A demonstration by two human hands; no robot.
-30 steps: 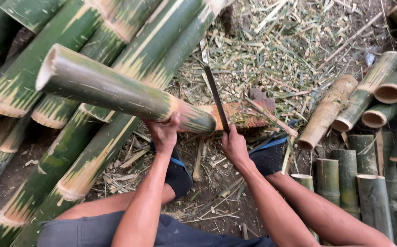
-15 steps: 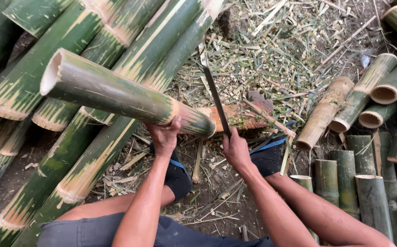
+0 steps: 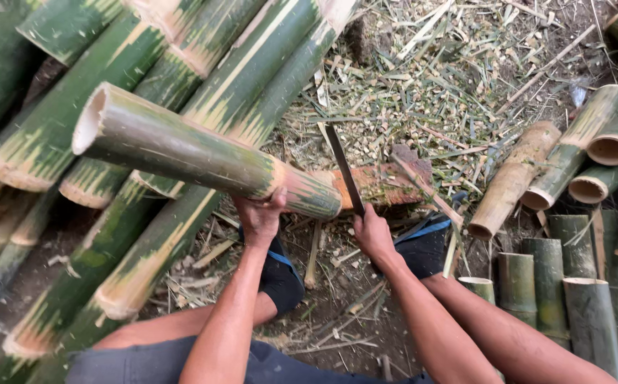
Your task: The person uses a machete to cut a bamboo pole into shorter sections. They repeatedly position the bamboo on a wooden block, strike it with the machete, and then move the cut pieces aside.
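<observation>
My left hand (image 3: 260, 217) grips the underside of a thick green bamboo pole (image 3: 195, 153), which lies tilted with its hollow cut end raised at the upper left. The pole's lower end rests on a reddish wooden chopping block (image 3: 383, 181). My right hand (image 3: 371, 233) is shut on the handle of a long dark machete (image 3: 344, 169). The blade points away from me and sits against the pole's lower end, just over the block.
Long green bamboo poles (image 3: 109, 235) lie stacked at the left. Short cut bamboo sections (image 3: 572, 171) lie and stand at the right. Bamboo chips and slivers (image 3: 437, 78) cover the dirt ground ahead. My feet in dark sandals (image 3: 423, 245) flank the block.
The machete has come down from a raised position onto the pole's lower end. The raised end of the pole has shifted slightly to the right.
</observation>
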